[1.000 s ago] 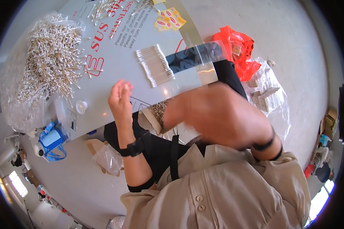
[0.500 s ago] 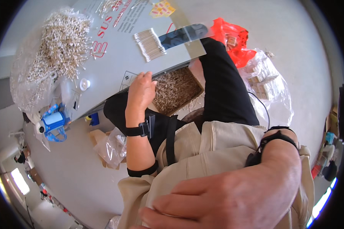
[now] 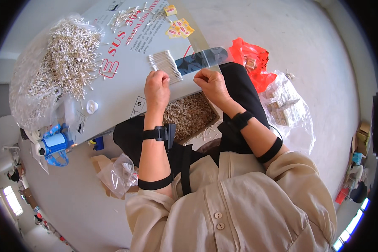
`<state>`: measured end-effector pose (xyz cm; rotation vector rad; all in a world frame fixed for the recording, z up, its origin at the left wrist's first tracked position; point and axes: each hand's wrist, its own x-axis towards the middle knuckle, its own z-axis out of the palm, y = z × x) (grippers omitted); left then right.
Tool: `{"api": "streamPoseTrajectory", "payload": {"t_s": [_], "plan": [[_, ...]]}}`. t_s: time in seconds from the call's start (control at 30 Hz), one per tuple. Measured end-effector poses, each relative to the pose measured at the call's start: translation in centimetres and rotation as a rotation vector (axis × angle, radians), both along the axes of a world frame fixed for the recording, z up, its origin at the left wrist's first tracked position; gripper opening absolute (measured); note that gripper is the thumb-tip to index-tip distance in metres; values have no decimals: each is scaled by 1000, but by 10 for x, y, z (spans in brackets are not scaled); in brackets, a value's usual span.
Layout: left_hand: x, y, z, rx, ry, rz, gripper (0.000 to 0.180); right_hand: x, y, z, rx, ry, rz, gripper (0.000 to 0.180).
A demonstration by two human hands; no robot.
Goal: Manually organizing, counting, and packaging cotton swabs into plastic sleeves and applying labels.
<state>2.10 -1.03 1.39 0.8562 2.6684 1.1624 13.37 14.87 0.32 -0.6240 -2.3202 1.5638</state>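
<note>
A flat row of cotton swabs (image 3: 165, 65) lies side by side on the grey printed tabletop (image 3: 122, 88). My left hand (image 3: 157, 90) is at the row's near edge, its fingers curled together. Right of the row, my right hand (image 3: 212, 85) hovers by the table's edge with thumb and fingers pinched; whatever either hand holds is too small to make out. A dark, shiny strip (image 3: 203, 59) in clear plastic extends from the row past the table edge. Below my hands, an open cardboard box (image 3: 214, 118) contains many loose swabs.
A big clear bag of heaped cotton swabs (image 3: 71, 52) sits at the table's left. Small yellow packets (image 3: 179, 28) lie at the far edge. A white round cap (image 3: 92, 106) and blue bottle (image 3: 57, 143) are near left. Red (image 3: 262, 77) and clear bags (image 3: 300, 126) stand right.
My right hand has moved from close before my chest up and forward to the table's edge beside the swab row. My left hand stays near the row.
</note>
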Motion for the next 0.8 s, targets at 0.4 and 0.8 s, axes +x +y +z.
{"api": "streamPoseTrajectory", "payload": {"t_s": [0.4,0.8], "plan": [[21,-16,-31,-147,186,75,84,-21,3,-19,225,40,117,20],[21,-12,-27,-284,266,8,81,-30,-2,-22,474,154,122,13]]}}
